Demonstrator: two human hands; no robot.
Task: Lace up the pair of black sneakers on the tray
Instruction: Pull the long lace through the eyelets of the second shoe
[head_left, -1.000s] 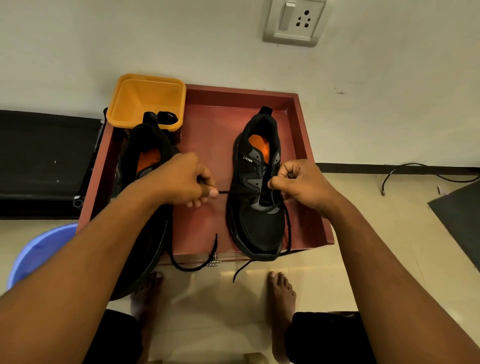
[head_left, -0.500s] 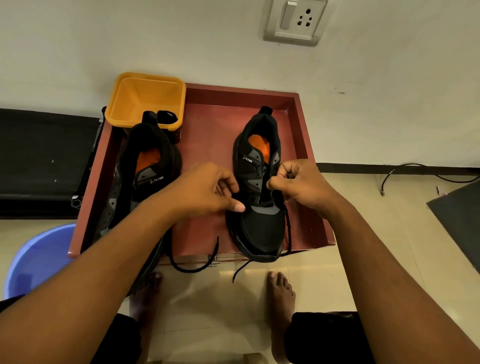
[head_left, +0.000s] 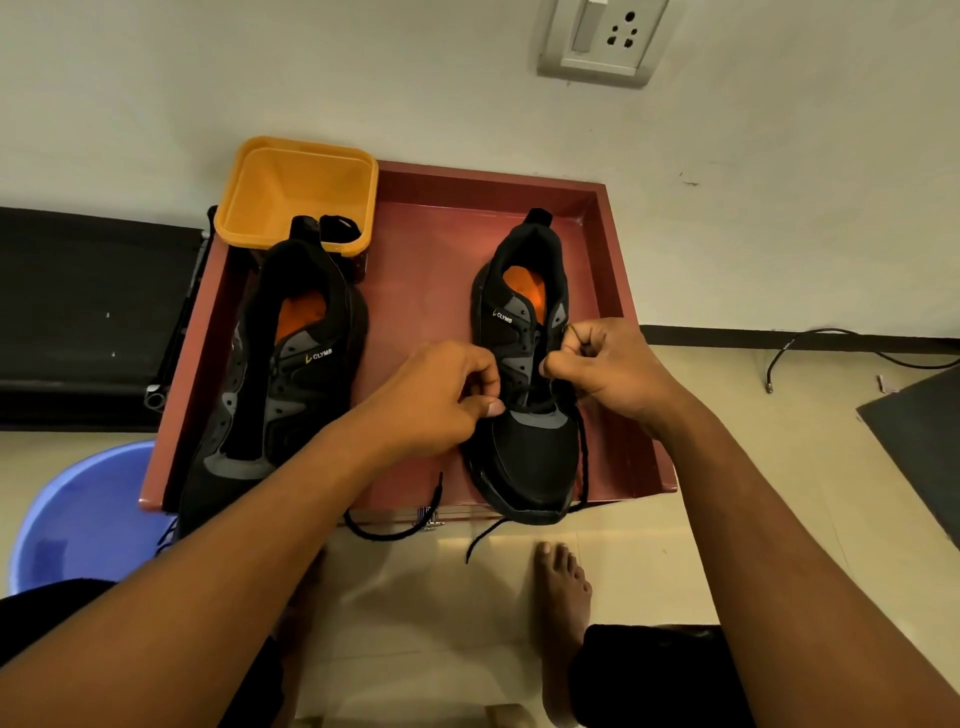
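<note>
Tray (head_left: 431, 249), frame centre. Shoe (head_left: 524, 452) sits centre right, long axis up-frame, toe toward the lower edge. Left hand (head_left: 431, 400) is curled at its left eyelets; can't tell what it pinches. Right hand (head_left: 610, 369) pinches the lace (head_left: 583, 467) at the right eyelets. Hands flank the tongue, equally near.
</note>
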